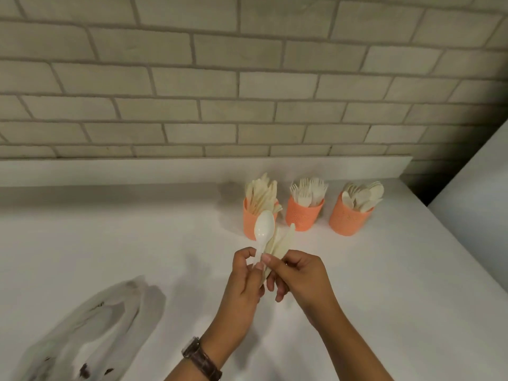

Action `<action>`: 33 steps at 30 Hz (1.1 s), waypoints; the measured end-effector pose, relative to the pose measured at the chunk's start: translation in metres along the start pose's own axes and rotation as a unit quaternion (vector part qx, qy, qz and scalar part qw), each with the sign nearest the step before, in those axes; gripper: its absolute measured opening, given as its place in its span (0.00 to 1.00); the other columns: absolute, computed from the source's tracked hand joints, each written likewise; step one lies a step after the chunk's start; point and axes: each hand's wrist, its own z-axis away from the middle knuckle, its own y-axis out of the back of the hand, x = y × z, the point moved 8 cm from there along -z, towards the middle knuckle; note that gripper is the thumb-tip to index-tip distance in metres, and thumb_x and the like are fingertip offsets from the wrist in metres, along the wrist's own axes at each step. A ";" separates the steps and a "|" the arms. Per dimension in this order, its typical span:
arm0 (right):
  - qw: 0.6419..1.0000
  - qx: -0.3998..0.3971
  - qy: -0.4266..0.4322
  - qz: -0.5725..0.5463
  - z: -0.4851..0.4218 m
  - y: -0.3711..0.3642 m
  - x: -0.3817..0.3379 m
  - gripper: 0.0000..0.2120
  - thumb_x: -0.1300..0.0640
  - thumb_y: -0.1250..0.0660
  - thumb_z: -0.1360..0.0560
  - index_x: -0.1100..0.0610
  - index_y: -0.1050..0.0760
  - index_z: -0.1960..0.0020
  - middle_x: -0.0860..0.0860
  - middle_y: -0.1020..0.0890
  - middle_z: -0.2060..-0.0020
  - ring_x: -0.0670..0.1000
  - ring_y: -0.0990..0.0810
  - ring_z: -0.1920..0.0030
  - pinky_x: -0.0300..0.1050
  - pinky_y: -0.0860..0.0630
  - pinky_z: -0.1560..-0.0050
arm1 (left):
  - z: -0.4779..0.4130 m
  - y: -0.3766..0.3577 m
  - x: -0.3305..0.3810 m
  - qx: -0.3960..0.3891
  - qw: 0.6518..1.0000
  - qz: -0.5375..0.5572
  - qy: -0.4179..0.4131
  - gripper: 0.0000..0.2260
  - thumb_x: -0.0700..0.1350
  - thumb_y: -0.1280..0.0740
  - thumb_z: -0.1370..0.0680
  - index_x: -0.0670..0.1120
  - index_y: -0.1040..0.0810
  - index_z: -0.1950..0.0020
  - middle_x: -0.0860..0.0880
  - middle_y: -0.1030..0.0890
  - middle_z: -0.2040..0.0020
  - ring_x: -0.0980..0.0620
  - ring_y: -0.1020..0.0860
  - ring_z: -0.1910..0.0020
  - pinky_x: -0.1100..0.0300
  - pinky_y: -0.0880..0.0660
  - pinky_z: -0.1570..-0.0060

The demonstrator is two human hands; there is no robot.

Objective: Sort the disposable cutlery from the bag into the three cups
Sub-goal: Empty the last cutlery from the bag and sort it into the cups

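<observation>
Lower left, we note the bag (82, 334) lying flat, while centre-frame our left hand (244, 276) pinches a spoon (264, 226) and our right hand (299, 273) grips a bundle (283, 243); loosening risks spilling it short of the cups (303, 215).

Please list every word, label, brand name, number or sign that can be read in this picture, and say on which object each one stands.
No text can be read.
Crumpled clear plastic bag: dark marks, perhaps print, too blurred to read.
Three orange perforated cups: a pattern only, no lettering.
White plastic spoon: no marking visible.
Brown wristwatch: only the strap shows.
</observation>
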 end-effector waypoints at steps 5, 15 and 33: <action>1.000 -0.006 0.000 0.009 -0.014 0.058 0.002 0.10 0.60 0.33 0.26 0.59 0.21 0.66 0.58 0.24 0.76 0.51 0.29 0.79 0.40 0.28 0.76 | -0.020 -0.058 0.004 -0.025 0.999 -0.007 -0.024 0.03 0.47 0.46 0.18 0.52 0.33 0.49 0.55 0.24 0.66 0.55 0.28 0.63 0.59 0.30 0.60; 0.999 -0.035 -0.007 0.009 -0.054 0.114 0.012 0.09 0.62 0.34 0.25 0.64 0.22 0.63 0.56 0.24 0.77 0.53 0.29 0.77 0.43 0.27 0.73 | -0.048 -0.103 0.000 0.044 0.997 0.044 0.040 0.06 0.42 0.48 0.18 0.44 0.34 0.46 0.50 0.19 0.65 0.49 0.22 0.62 0.60 0.26 0.61; 0.946 0.087 0.264 0.167 -0.180 0.013 -0.084 0.19 0.54 0.34 0.26 0.51 0.35 0.73 0.49 0.29 0.76 0.50 0.30 0.71 0.43 0.35 0.68 | -0.029 0.051 -0.008 0.273 0.958 0.065 0.053 0.04 0.39 0.38 0.21 0.45 0.26 0.49 0.51 0.23 0.62 0.63 0.26 0.71 0.72 0.27 0.67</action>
